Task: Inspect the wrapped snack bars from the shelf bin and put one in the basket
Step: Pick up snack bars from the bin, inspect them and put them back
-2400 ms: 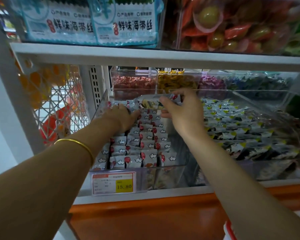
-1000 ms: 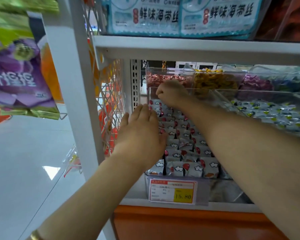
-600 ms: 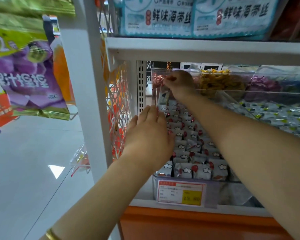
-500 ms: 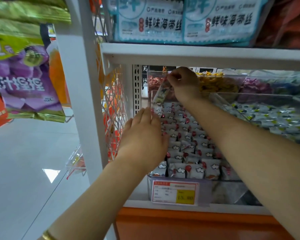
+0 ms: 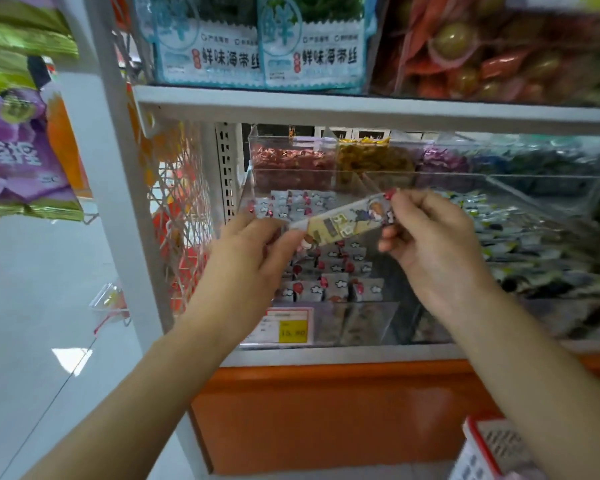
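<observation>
I hold one wrapped snack bar [image 5: 345,221] level in front of the shelf, its printed side toward me. My left hand [image 5: 246,261] pinches its left end and my right hand [image 5: 426,237] pinches its right end. Behind and below it stands a clear shelf bin [image 5: 371,317] packed with rows of several silver wrapped bars [image 5: 329,289] with red and white marks. A corner of the red-rimmed basket [image 5: 482,448] shows at the lower right, under my right forearm.
A yellow price tag [image 5: 284,329] sits on the bin's front. Neighbouring clear bins [image 5: 534,244] hold other wrapped snacks to the right and behind. A white shelf board [image 5: 361,109] with seaweed packs runs above. A white post [image 5: 118,202] and hanging purple bags [image 5: 18,154] stand left.
My right hand drew the bar out of the bin's back and toward me. My left hand rose off the bin's bars and took hold of the bar's left end.
</observation>
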Motion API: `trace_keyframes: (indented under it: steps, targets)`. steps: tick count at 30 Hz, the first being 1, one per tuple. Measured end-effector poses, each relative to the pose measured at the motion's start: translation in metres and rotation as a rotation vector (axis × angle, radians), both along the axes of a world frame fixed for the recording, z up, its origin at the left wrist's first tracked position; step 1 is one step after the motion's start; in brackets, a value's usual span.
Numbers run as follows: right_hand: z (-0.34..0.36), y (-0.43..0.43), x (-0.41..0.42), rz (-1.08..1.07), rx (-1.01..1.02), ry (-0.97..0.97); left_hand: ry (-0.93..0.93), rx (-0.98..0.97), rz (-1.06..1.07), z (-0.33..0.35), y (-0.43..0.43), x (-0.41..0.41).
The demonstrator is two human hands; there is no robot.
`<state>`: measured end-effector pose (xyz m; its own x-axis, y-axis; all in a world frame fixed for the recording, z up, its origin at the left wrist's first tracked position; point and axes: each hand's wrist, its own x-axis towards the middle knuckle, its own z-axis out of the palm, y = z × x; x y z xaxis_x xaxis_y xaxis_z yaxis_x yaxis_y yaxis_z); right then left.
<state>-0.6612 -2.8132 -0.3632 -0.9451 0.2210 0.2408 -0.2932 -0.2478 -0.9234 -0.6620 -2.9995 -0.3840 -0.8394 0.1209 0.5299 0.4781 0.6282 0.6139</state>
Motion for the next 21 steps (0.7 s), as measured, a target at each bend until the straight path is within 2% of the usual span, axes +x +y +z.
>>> trace_keyframes:
  steps: [4,7,12,16,18,21]
  targets:
    - [-0.005,0.004,0.01,0.08,-0.157,-0.041,-0.246,0.393,-0.15,0.002,0.004,0.009]
    - [-0.01,0.003,0.011,0.182,-0.243,-0.103,-0.367,0.565,-0.162,0.001,0.006,0.01]
    - [-0.014,0.003,0.008,0.278,-0.357,-0.154,-0.363,0.614,-0.089,-0.001,0.004,0.006]
    - [-0.015,0.007,0.005,0.313,-0.393,-0.155,-0.416,0.736,-0.162,0.0,0.003,0.004]
    - [-0.018,0.01,0.003,0.28,-0.334,-0.134,-0.437,0.735,-0.216,0.0,0.002,0.003]
    - [-0.022,0.014,0.002,0.141,-0.094,-0.067,-0.464,0.713,-0.285,0.0,-0.001,0.0]
